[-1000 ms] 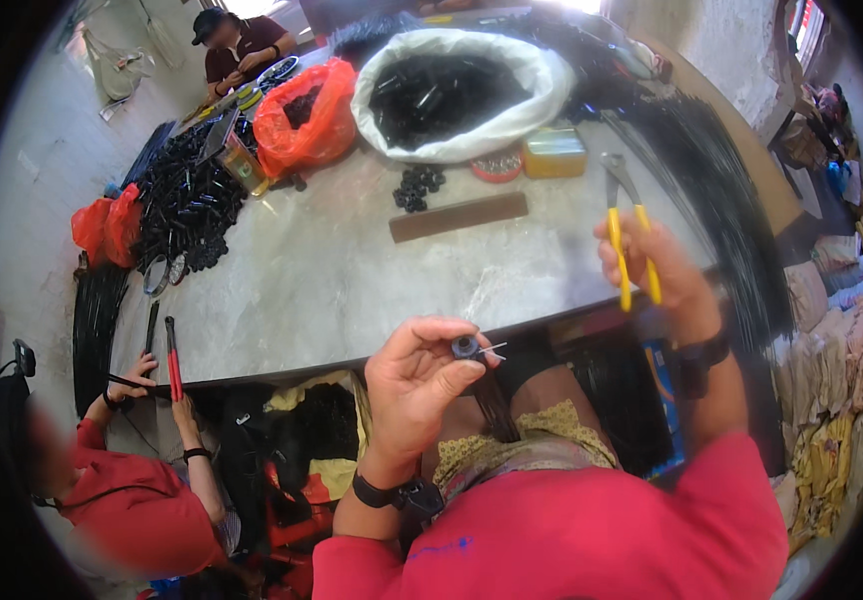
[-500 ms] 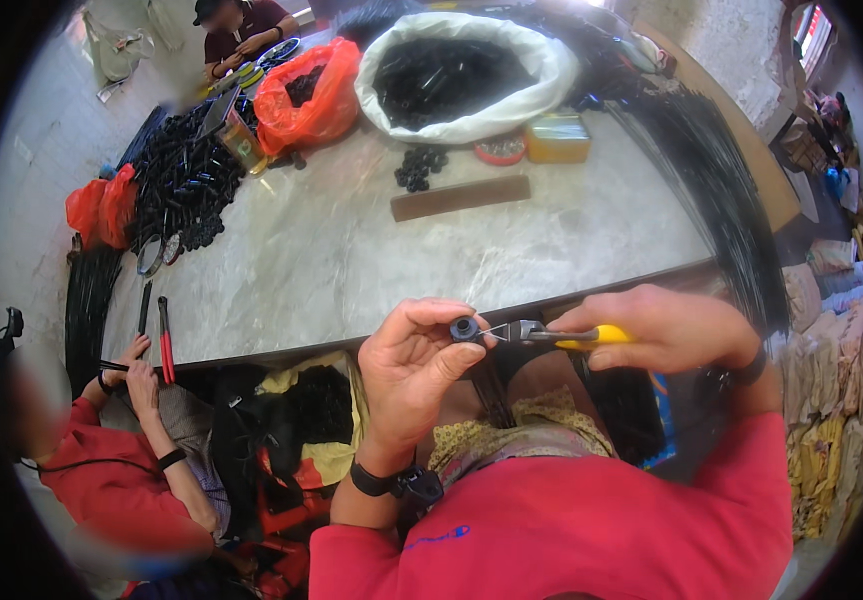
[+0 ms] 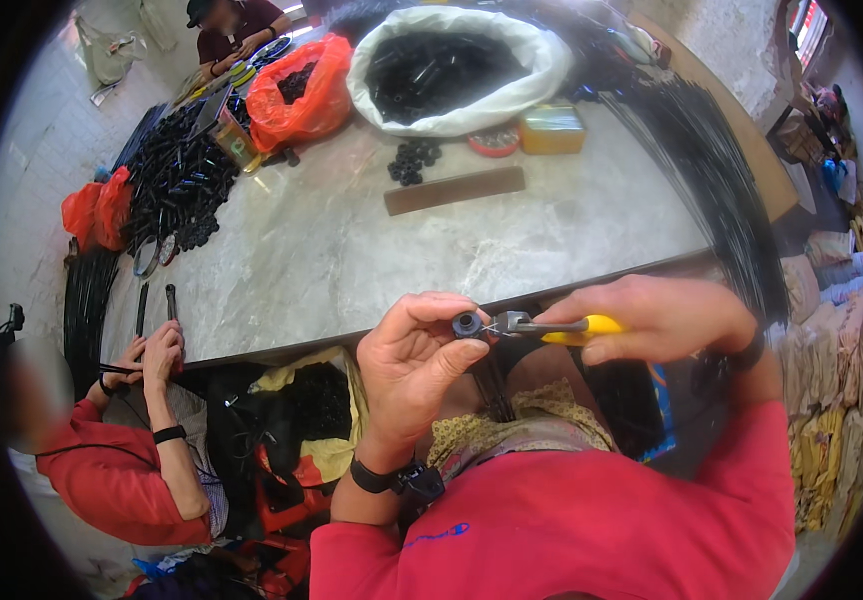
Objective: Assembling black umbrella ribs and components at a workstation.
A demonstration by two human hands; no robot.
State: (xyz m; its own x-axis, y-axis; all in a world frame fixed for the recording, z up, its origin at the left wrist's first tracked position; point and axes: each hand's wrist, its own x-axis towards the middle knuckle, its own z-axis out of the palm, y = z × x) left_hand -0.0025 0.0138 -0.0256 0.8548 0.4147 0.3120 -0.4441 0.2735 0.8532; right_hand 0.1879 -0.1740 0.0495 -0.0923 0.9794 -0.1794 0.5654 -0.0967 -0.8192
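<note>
My left hand (image 3: 407,355) pinches a short black tube-like part (image 3: 468,324) between thumb and fingers, its round hole turned up. In my right hand (image 3: 652,315) is a pair of yellow-handled pliers (image 3: 517,323), pointing left at the part. Thin pale wire-like bits show between the plier jaws and the part's rim; whether they are wire or bare metal of the jaws I cannot tell. Both hands are above my lap, just off the near edge of the stone-topped table (image 3: 352,265).
A brown bar (image 3: 455,190) lies mid-table near small black rings (image 3: 412,160). Behind stand a white sack (image 3: 562,70) of black parts, a red bag (image 3: 297,110), a yellowish box (image 3: 553,130) and a red round dish (image 3: 493,143). Black rods (image 3: 692,150) line the right. Co-workers sit left and far-left.
The pliers have shifted slightly, and their yellow handles look farther apart. At left, the co-worker's hand has moved onto the red-handled tool. The black part remains in my left fingers.
</note>
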